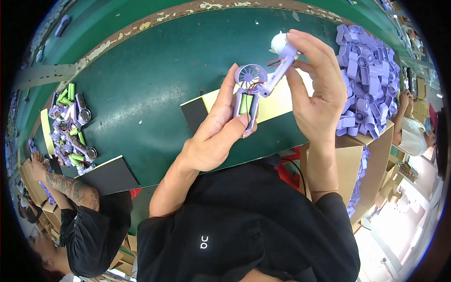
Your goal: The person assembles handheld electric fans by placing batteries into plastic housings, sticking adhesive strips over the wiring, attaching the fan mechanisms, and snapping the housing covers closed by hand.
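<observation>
My left hand [213, 129] is closed around a purple fan housing [251, 78] with a round spoked grille at its top. A green battery cell [245, 104] lies inside its handle, and my left thumb rests on the lower end of it. Between the fingers and thumb of my right hand [320, 84] is a purple fan part [281, 73] with a white fan rotor [279, 43] at its upper end. Its lower end meets the housing beside the grille. Thin red and black wires [255, 86] run between the two parts.
A yellow and black sheet [277, 105] lies under my hands on the green table [155, 84]. Purple housings [369, 80] are heaped at the right, above a cardboard box [329, 164]. Fan parts with green cells [70, 129] lie left, near a co-worker's tattooed arm [73, 188].
</observation>
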The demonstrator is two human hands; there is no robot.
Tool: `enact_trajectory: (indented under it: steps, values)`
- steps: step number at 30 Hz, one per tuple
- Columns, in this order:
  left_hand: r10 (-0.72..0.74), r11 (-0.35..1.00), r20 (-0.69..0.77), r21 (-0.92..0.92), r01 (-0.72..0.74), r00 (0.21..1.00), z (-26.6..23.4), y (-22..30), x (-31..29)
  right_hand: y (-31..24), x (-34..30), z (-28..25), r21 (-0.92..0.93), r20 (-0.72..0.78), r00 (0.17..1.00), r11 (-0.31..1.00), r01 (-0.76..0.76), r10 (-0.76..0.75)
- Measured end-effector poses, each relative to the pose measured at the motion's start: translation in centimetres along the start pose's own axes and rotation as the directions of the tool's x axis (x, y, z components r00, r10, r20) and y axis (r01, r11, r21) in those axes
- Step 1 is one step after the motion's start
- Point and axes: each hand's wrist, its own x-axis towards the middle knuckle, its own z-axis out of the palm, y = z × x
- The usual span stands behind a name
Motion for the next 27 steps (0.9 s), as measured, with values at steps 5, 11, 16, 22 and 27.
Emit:
enact_trajectory:
  steps: [5, 11, 16, 22, 27]
  values:
    - [0.111, 0.991, -0.031, 0.075, -0.108, 0.993, 0.4, -0.5, 0.0, -0.1, -0.2, 0.3, 0.044, -0.010, 0.999, 0.998, -0.048, 0.048]
    - [0.108, 0.987, -0.018, 0.119, -0.105, 0.994, 0.3, -0.1, 0.0, -0.7, -0.4, 0.3, -0.062, 0.022, 1.000, 0.998, -0.007, 0.008]
    - [0.151, 0.973, -0.062, 0.186, -0.137, 0.987, 0.6, -0.4, -0.1, -1.0, -0.7, 0.0, -0.061, -0.010, 1.000, 0.998, -0.005, 0.004]
    - [0.268, 0.929, -0.108, 0.291, -0.228, 0.957, 0.8, -0.8, 0.2, -1.2, -1.6, -0.1, -0.045, -0.026, 0.999, 0.999, -0.025, 0.023]
    - [0.230, 0.952, -0.109, 0.229, -0.201, 0.967, 0.7, -0.5, 0.1, -0.7, -2.5, -0.2, -0.021, -0.024, 0.998, 0.998, -0.061, 0.061]
